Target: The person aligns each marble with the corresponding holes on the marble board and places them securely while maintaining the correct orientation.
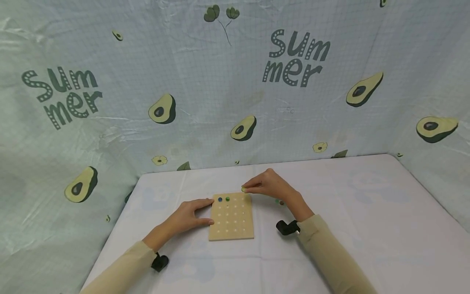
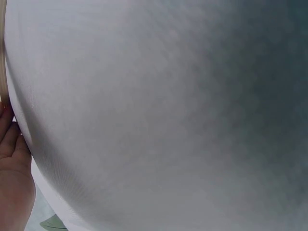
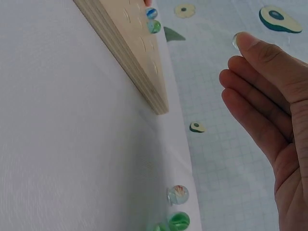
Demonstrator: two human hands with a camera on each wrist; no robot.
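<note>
A square wooden board [image 1: 231,235] with rows of shallow round hollows lies flat on the table. In its far row, a blue marble [image 1: 220,199] and a green marble [image 1: 227,199] sit side by side toward the left. My left hand [image 1: 186,215] touches the board's left edge, thumb and fingers spread apart and fairly straight. Above the board's far right corner, my right hand [image 1: 271,185] pinches a clear yellowish marble [image 3: 235,41] between thumb and fingertip. The left wrist view catches only part of the left hand [image 2: 15,178] beside the board's edge.
Loose marbles lie on the table right of the board, partly behind the right wrist: a clear one [image 3: 178,194] and green ones [image 3: 179,221]. A white cloth [image 1: 235,269] covers the table. Behind it hangs a curtain [image 1: 205,81] printed with avocados.
</note>
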